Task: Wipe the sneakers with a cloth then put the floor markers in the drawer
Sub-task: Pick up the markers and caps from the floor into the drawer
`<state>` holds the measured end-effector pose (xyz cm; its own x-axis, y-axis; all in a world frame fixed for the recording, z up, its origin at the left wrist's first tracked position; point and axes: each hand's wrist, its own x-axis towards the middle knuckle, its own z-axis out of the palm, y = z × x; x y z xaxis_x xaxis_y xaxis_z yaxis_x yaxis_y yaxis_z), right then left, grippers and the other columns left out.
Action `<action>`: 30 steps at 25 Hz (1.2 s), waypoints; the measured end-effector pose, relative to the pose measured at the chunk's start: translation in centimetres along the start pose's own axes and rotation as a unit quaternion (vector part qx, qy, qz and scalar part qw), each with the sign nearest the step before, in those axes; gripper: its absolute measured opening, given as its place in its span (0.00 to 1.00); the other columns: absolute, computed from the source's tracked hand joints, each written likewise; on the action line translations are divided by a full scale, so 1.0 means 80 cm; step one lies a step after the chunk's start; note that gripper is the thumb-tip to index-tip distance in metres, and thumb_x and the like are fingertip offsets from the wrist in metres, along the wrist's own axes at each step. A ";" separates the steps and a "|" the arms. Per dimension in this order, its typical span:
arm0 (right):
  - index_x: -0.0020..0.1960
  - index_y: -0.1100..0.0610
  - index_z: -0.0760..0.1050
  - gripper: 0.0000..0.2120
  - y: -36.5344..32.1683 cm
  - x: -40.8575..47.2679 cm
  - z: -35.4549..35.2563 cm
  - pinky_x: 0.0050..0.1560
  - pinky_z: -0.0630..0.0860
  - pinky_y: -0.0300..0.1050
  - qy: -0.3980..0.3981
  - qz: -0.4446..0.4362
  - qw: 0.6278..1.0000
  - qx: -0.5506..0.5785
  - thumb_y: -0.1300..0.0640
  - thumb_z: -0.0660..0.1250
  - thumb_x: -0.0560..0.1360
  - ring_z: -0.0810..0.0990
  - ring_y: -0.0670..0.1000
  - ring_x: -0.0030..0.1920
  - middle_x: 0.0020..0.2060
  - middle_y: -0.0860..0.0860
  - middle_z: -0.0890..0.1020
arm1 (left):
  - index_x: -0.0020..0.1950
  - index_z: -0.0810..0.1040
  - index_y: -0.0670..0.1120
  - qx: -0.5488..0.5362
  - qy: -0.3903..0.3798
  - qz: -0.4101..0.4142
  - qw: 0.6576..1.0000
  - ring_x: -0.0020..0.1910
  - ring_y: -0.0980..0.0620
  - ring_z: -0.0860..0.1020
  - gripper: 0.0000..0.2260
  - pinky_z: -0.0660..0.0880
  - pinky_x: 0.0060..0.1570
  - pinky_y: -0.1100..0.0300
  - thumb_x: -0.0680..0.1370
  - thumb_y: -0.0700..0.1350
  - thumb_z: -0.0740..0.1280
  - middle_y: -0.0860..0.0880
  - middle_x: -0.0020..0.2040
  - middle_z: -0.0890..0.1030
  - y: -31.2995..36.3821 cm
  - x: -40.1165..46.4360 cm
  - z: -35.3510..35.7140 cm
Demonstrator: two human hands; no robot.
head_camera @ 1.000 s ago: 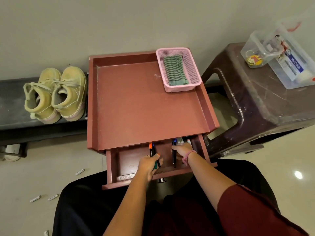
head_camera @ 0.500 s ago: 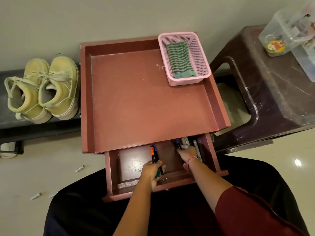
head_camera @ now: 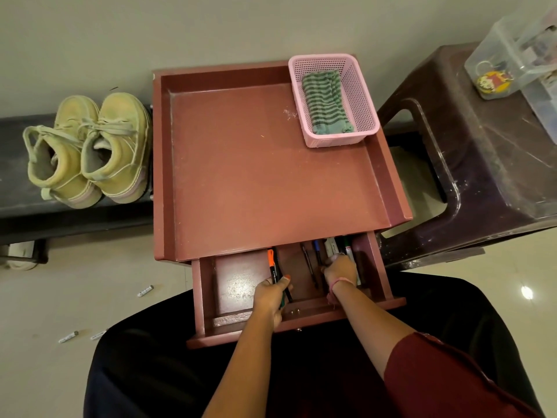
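Note:
The reddish-brown drawer (head_camera: 241,322) of the small table (head_camera: 265,176) stands pulled out toward me. My left hand (head_camera: 269,297) is inside it, closed around a few markers (head_camera: 272,268), one with an orange cap. My right hand (head_camera: 340,271) rests deeper at the drawer's right side, fingers curled over several markers (head_camera: 346,248) lying there. A pen and a blue-capped marker (head_camera: 316,253) lie between my hands. Two yellow-green sneakers (head_camera: 90,149) sit on a dark bench to the left. The green striped cloth (head_camera: 325,104) lies folded in a pink basket (head_camera: 361,95) on the tabletop.
A dark brown plastic stool (head_camera: 482,164) stands right of the table, with clear plastic boxes (head_camera: 518,55) on it. Small white objects (head_camera: 145,291) lie scattered on the floor at the left. A wall runs behind the table. My dark-clothed lap fills the bottom.
The view has shifted a little. My right hand has moved further right and deeper in the drawer onto the markers there. My left hand keeps its hold on its markers.

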<state>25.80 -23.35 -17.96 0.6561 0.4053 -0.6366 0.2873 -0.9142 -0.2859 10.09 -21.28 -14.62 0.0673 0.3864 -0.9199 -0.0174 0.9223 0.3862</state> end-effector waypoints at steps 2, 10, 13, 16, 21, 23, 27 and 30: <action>0.53 0.59 0.80 0.09 -0.007 -0.012 -0.005 0.45 0.77 0.43 -0.035 -0.024 0.996 0.074 0.58 0.67 0.74 0.81 0.55 0.49 0.47 0.53 0.83 | 0.45 0.75 0.41 0.000 -0.008 0.007 1.000 0.38 0.53 0.78 0.03 0.76 0.32 0.64 0.78 0.37 0.67 0.46 0.41 0.80 0.001 -0.003 0.000; 0.60 0.59 0.75 0.38 -0.030 -0.047 0.006 0.68 0.67 0.48 -0.301 -0.057 0.945 0.119 0.30 0.69 0.63 0.74 0.51 0.63 0.62 0.52 0.76 | 0.48 0.79 0.41 0.068 -0.090 0.001 0.994 0.41 0.50 0.80 0.02 0.78 0.42 0.57 0.79 0.38 0.67 0.44 0.42 0.83 0.004 -0.012 -0.002; 0.68 0.60 0.68 0.41 -0.044 -0.047 0.006 0.70 0.63 0.46 -0.320 -0.044 0.942 0.093 0.33 0.69 0.66 0.69 0.52 0.68 0.68 0.51 0.70 | 0.50 0.78 0.41 0.076 -0.084 -0.009 0.993 0.44 0.49 0.79 0.02 0.76 0.50 0.53 0.79 0.38 0.66 0.44 0.43 0.82 0.003 -0.009 -0.002; 0.69 0.62 0.68 0.29 -0.051 -0.047 0.004 0.64 0.64 0.41 -0.298 -0.027 0.948 0.104 0.44 0.65 0.75 0.69 0.54 0.67 0.66 0.55 0.72 | 0.49 0.77 0.39 0.082 -0.040 -0.002 0.996 0.47 0.48 0.78 0.04 0.75 0.48 0.54 0.77 0.39 0.68 0.43 0.46 0.81 0.001 -0.003 0.000; 0.67 0.64 0.67 0.25 -0.061 -0.038 0.028 0.47 0.74 0.45 -0.223 -0.005 0.974 0.037 0.49 0.64 0.78 0.77 0.60 0.59 0.62 0.61 0.75 | 0.57 0.78 0.36 0.007 0.080 0.053 0.995 0.43 0.49 0.75 0.12 0.74 0.46 0.58 0.75 0.37 0.67 0.46 0.43 0.79 -0.006 0.003 0.000; 0.65 0.64 0.69 0.24 -0.062 -0.036 0.040 0.40 0.75 0.47 -0.196 -0.008 0.980 0.027 0.50 0.66 0.77 0.79 0.62 0.53 0.59 0.62 0.77 | 0.59 0.77 0.40 0.004 0.094 0.070 0.993 0.46 0.50 0.74 0.11 0.75 0.53 0.54 0.76 0.36 0.66 0.43 0.50 0.81 -0.005 0.002 0.000; 0.62 0.64 0.71 0.19 -0.055 -0.030 0.044 0.37 0.74 0.42 -0.105 -0.023 0.994 -0.022 0.52 0.66 0.77 0.79 0.60 0.55 0.57 0.60 0.79 | 0.55 0.78 0.43 -0.018 0.088 0.077 0.993 0.48 0.48 0.72 0.08 0.70 0.64 0.43 0.77 0.37 0.65 0.38 0.54 0.80 -0.004 0.006 -0.001; 0.66 0.61 0.69 0.22 -0.042 -0.022 0.039 0.48 0.76 0.47 -0.045 -0.041 0.996 -0.065 0.55 0.67 0.76 0.78 0.59 0.58 0.58 0.59 0.78 | 0.54 0.77 0.45 -0.038 0.085 0.069 0.993 0.49 0.49 0.72 0.07 0.69 0.66 0.44 0.78 0.37 0.65 0.45 0.51 0.78 -0.007 0.011 -0.003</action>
<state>21.54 -20.96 -18.10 0.5640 0.4714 -0.6780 0.4281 -0.8690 -0.2480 9.91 -21.42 -15.68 -0.1097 0.4993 -0.8595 -0.0905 0.8561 0.5089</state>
